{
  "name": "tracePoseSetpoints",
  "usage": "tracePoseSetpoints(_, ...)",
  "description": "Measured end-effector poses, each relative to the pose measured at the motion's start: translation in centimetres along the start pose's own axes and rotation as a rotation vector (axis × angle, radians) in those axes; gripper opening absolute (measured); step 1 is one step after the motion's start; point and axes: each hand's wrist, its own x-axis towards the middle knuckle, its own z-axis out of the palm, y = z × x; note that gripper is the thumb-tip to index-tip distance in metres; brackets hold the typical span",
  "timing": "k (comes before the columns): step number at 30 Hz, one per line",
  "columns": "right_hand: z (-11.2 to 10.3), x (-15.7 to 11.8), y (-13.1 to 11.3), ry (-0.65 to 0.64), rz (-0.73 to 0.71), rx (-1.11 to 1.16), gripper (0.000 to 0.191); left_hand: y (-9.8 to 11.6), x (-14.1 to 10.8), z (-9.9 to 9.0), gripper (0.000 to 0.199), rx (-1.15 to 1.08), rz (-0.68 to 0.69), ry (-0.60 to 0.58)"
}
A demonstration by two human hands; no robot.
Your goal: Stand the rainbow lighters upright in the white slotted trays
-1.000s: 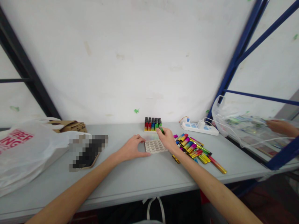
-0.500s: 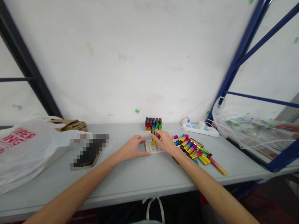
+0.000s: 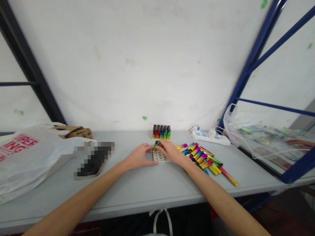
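Note:
A white tray with rows of round holes [image 3: 161,158] lies on the table between my hands. My right hand [image 3: 169,150] has its fingers closed on a green and yellow lighter [image 3: 156,145], upright at the tray's back left corner. At the tray's left side is my left hand [image 3: 141,156], thumb and fingers spread around the edge, nothing held in it. Behind the tray, a block of upright lighters [image 3: 161,132] in red, blue and green stands near the wall. Right of my right hand lies a loose pile of shiny multicoloured lighters [image 3: 197,153].
On the left are a white plastic bag [image 3: 36,154], brown cardboard [image 3: 76,131] and a dark, partly blurred phone [image 3: 94,160]. A white power strip [image 3: 211,137] lies at the back right. Beyond the blue frame [image 3: 242,75], another person's hand [image 3: 299,142] shows over clear bags.
My right hand has moved left with the lighter, from above the tray's middle to its back left corner. My left hand has stayed nearly still.

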Motion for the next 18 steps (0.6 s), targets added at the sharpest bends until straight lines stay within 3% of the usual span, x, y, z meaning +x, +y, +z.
tracePoseSetpoints(5, 0.7, 0.3, 0.0, -0.024, -0.014, -0.055, 0.013, 0.3, 0.0, 0.0, 0.050, 0.012, 0.013, -0.009)
tracePoseSetpoints(8, 0.0, 0.2, 0.4, -0.066, -0.015, -0.103, 0.017, 0.2, 0.1, -0.1, 0.050, 0.014, -0.001, -0.007)
tracePoseSetpoints(11, -2.1, -0.3, 1.6, -0.102, 0.030, -0.155, 0.030, -0.1, 0.2, -0.4, 0.048, 0.017, -0.024, -0.001)
tracePoseSetpoints(18, -7.9, -3.0, 6.3, -0.231, 0.319, -0.409, 0.034, -0.7, 0.2, -0.9, 0.046, 0.052, -0.022, -0.014)
